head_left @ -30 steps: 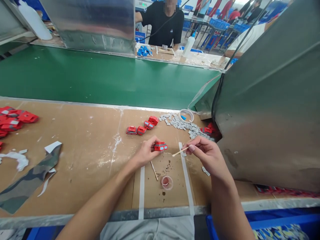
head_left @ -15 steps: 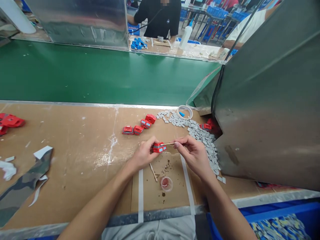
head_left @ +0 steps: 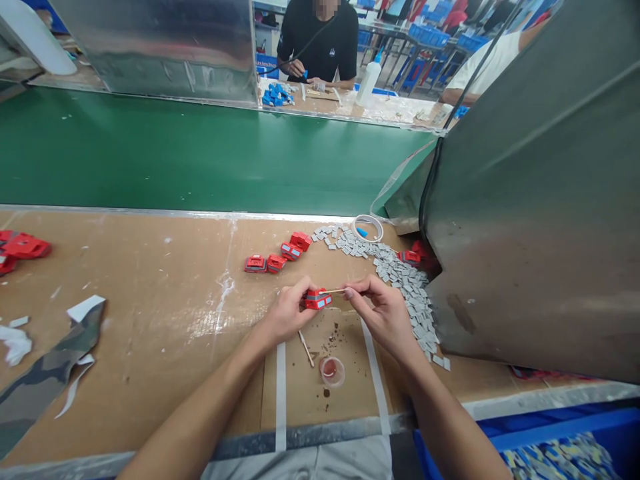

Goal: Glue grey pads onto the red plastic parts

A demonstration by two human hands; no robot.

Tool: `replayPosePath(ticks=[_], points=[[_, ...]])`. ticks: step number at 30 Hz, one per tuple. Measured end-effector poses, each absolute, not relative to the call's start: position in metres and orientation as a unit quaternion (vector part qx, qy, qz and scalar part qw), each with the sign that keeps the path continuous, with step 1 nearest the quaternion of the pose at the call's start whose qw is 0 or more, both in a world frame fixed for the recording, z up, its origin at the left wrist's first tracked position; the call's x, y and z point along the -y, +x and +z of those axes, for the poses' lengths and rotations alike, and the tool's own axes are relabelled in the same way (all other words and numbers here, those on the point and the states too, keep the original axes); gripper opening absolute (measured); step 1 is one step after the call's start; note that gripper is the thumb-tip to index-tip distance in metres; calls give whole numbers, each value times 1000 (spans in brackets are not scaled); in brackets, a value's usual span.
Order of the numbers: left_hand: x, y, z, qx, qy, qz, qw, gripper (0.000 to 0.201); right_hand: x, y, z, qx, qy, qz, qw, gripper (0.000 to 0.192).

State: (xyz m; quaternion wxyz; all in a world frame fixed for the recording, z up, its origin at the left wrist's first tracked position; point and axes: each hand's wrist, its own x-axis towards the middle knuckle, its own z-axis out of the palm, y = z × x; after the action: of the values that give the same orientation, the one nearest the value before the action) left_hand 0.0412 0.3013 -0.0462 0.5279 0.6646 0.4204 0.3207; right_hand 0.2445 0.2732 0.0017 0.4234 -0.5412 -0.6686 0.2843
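My left hand is closed on a small red toy vehicle part with pale blue windows and a grey stripe. Pinched in my right hand is a thin cotton swab, its tip against the top of the red part. Below them on the cardboard lies another cotton swab. Beside that stands a small clear cup with reddish liquid in it. Dark spots are scattered around the cup. Several similar red parts sit in a row beyond my hands.
Many small grey tiles spread along the right, by a tape roll. A metal panel rises at right. Camouflage cloth and more red parts lie left. Beyond the green belt sits a person.
The swab tip has shifted slightly on the red part; both hands keep their hold. Across the belt, the person has brought a hand up with a small blue piece.
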Motion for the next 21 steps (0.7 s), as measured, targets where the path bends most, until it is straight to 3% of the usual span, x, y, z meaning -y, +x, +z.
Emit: replayPosePath(ticks=[15, 21], points=[[-301, 40, -50, -422, 665, 329, 521, 17, -277, 243, 1, 673, -529, 301, 420, 32], [-301, 41, -47, -389, 634, 354, 567, 16, -249, 265, 26, 678, -531, 294, 416, 21]])
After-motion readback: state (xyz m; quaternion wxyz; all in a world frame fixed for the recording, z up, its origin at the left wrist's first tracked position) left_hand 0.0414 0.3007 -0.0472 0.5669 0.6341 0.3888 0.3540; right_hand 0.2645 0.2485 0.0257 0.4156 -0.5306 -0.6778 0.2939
